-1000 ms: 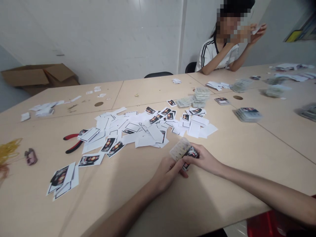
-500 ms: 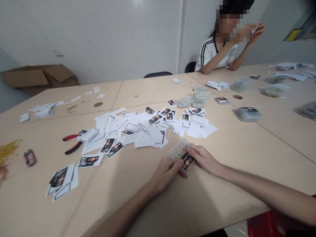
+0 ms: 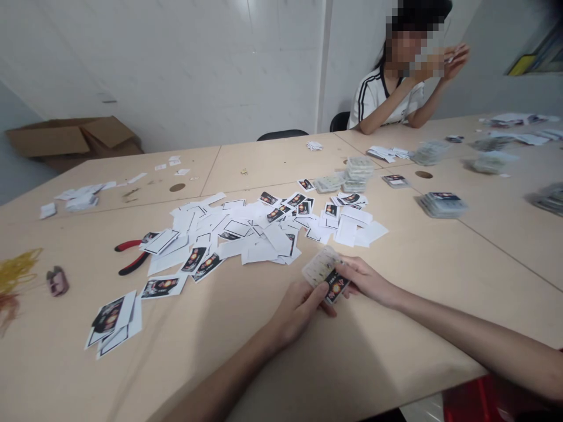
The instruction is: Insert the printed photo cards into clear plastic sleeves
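Observation:
Between both hands I hold a small clear plastic case (image 3: 317,265) with a black printed card (image 3: 338,285) at its near end. My left hand (image 3: 299,308) grips it from the left, thumb pressed on the card. My right hand (image 3: 363,280) pinches its right side, thumb lying over the card's upper edge. What fills the case is too small to make out. Beyond the hands spreads a heap of white and black printed cards (image 3: 259,231). Several more cards (image 3: 114,322) lie in a small pile to the left.
Red-and-black-handled pliers (image 3: 132,258) lie partly under the cards. Stacked clear cases (image 3: 358,170) stand behind the heap, another stack (image 3: 442,205) to the right. A co-worker (image 3: 387,99) sits across the table. Yellow strands (image 3: 20,269) and a cardboard box (image 3: 73,140) are at left.
The view has shifted very slightly. My right thumb has moved a little along the card's edge; both hands keep hold of the case.

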A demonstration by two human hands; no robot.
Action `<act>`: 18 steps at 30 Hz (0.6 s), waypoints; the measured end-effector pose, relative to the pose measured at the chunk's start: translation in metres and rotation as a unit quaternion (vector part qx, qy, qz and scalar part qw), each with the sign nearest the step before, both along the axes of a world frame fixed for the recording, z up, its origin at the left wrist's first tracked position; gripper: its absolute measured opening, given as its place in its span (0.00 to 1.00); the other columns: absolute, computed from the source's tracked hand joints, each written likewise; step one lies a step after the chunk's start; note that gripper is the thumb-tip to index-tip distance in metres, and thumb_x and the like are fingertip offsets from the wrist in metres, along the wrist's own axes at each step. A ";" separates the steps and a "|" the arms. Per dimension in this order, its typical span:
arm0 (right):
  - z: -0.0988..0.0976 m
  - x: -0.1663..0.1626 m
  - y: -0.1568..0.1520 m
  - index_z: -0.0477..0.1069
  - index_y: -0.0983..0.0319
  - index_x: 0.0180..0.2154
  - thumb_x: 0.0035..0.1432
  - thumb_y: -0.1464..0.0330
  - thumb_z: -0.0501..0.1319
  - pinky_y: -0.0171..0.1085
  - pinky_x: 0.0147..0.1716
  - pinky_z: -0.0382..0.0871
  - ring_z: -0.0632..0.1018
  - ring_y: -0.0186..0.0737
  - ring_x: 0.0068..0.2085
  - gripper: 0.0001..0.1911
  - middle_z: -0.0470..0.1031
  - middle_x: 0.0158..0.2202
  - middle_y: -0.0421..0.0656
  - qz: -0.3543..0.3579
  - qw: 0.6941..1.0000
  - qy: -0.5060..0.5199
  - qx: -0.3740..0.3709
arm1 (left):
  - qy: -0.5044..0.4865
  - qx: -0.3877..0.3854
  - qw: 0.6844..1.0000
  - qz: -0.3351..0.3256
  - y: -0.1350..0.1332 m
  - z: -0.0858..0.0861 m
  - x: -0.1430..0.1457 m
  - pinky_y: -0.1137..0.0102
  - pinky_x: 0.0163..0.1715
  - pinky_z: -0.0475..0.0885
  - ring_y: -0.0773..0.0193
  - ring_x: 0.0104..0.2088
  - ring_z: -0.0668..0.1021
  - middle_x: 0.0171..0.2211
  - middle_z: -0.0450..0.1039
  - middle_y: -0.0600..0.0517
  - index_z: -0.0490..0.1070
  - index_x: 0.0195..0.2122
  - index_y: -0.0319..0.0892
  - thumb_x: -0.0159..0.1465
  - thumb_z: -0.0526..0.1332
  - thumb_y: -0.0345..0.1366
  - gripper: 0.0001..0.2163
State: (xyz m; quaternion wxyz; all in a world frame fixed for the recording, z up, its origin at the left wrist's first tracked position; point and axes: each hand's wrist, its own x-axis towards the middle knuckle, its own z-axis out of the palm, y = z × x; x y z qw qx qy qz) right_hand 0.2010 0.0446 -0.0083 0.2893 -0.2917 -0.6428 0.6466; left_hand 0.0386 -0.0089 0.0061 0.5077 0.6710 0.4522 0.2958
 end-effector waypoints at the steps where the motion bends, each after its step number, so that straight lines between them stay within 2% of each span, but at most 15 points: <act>1: 0.002 0.000 0.000 0.64 0.64 0.28 0.51 0.57 0.54 0.26 0.14 0.54 0.62 0.25 0.17 0.16 0.64 0.19 0.36 0.011 1.000 -0.002 0.002 | 0.005 0.001 1.000 -0.001 0.000 0.000 0.000 0.73 0.40 0.61 0.64 0.35 0.73 0.31 0.75 0.53 0.74 0.23 0.39 0.61 0.42 0.41 0.23; 4: 0.005 0.000 0.002 0.64 0.64 0.35 0.49 0.62 0.58 0.25 0.14 0.54 0.62 0.24 0.17 0.13 0.65 0.23 0.36 0.006 1.000 0.003 -0.005 | 0.020 -0.001 1.000 0.003 0.000 -0.002 -0.001 0.73 0.38 0.62 0.64 0.35 0.73 0.30 0.75 0.52 0.74 0.23 0.39 0.61 0.43 0.42 0.23; 10: -0.004 0.000 0.007 0.60 0.64 0.24 0.50 0.64 0.58 0.24 0.13 0.50 0.58 0.22 0.15 0.11 0.65 0.17 0.35 -0.052 0.997 0.043 -0.029 | 0.040 -0.003 0.999 0.024 -0.001 -0.006 0.000 0.74 0.33 0.63 0.65 0.31 0.73 0.26 0.74 0.51 0.74 0.24 0.38 0.60 0.46 0.43 0.21; 13: -0.005 0.000 0.007 0.61 0.64 0.24 0.51 0.63 0.57 0.25 0.13 0.50 0.58 0.22 0.15 0.11 0.65 0.17 0.35 -0.056 0.997 0.042 -0.020 | 0.055 -0.002 0.997 0.048 -0.001 -0.009 0.000 0.74 0.26 0.62 0.66 0.26 0.71 0.23 0.72 0.51 0.73 0.26 0.37 0.58 0.48 0.45 0.20; 18: -0.001 -0.002 0.002 0.64 0.63 0.33 0.49 0.66 0.58 0.27 0.22 0.61 0.68 0.28 0.24 0.09 0.67 0.26 0.38 -0.034 0.999 0.017 0.021 | 0.064 0.003 0.996 0.055 -0.001 -0.011 0.000 0.75 0.23 0.59 0.68 0.24 0.69 0.22 0.70 0.52 0.73 0.26 0.37 0.58 0.48 0.46 0.20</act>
